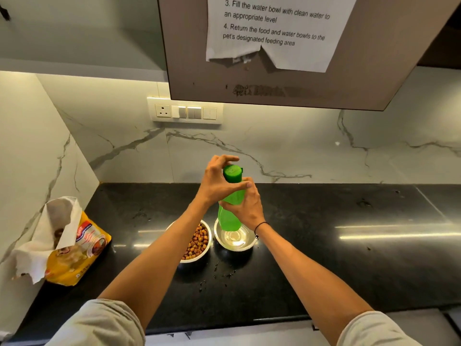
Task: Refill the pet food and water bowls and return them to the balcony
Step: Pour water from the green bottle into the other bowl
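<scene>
A green plastic bottle [229,217] is held upright above the black counter, its base just over the water bowl. My right hand [243,206] grips the bottle's body. My left hand [216,179] is at the green cap [232,173], fingers curled around its top. Two steel bowls stand side by side below: the left bowl [208,242] holds brown kibble, partly hidden by my left forearm. The right bowl [245,242] holds clear water.
An open yellow pet food bag [77,248] lies at the counter's left end against the marble wall. Small crumbs dot the black counter [349,258] in front of the bowls. A cabinet with a taped instruction sheet [272,33] hangs overhead. A switch panel [185,111] is on the backsplash.
</scene>
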